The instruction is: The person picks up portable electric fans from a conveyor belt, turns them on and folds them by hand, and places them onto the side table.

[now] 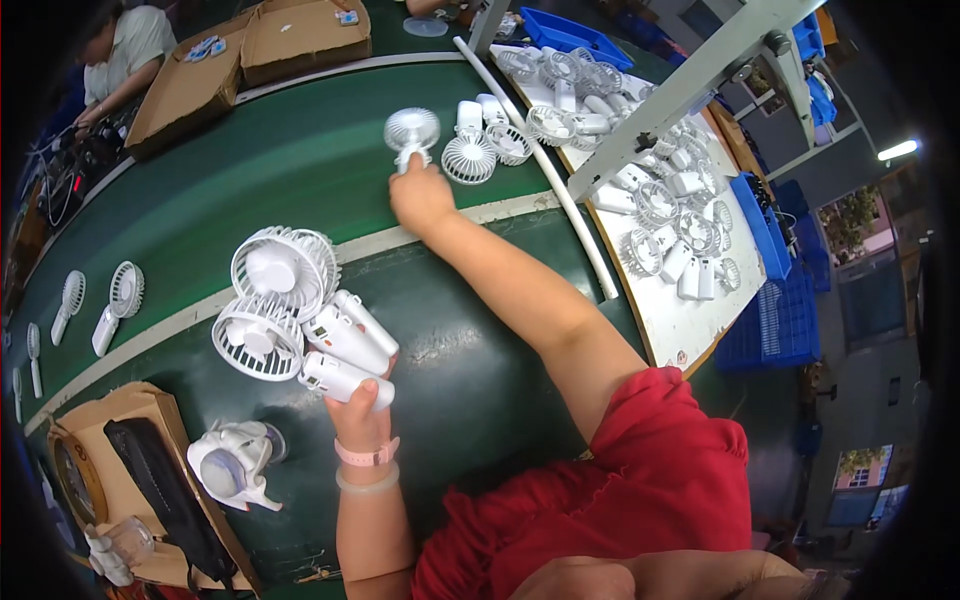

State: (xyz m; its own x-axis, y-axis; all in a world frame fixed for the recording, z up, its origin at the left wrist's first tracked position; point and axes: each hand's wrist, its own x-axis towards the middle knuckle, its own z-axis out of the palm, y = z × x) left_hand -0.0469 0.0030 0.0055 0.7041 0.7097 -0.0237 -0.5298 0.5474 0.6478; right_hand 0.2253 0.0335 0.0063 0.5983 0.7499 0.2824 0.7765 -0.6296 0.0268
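Note:
My left hand [362, 412] is closed around the handles of a bunch of white handheld fans [340, 335], over the dark green table. Three handles show, with caged heads pointing up and left; part of the bunch is hidden behind the front fans. Stretched out across the green belt, my right hand [420, 195] has its fingers closed on the handle of another white handheld fan [411, 130]. Just right of that fan lie a few more white handheld fans [469, 158] near the belt's end.
On the right, a white-topped table [650, 310] carries many fans, with a white tube [545, 165] along its edge. More fans [124, 290] lie on the belt at left. A cardboard box [165, 410] and white item [236, 465] sit lower left. Across the belt is a person [135, 55].

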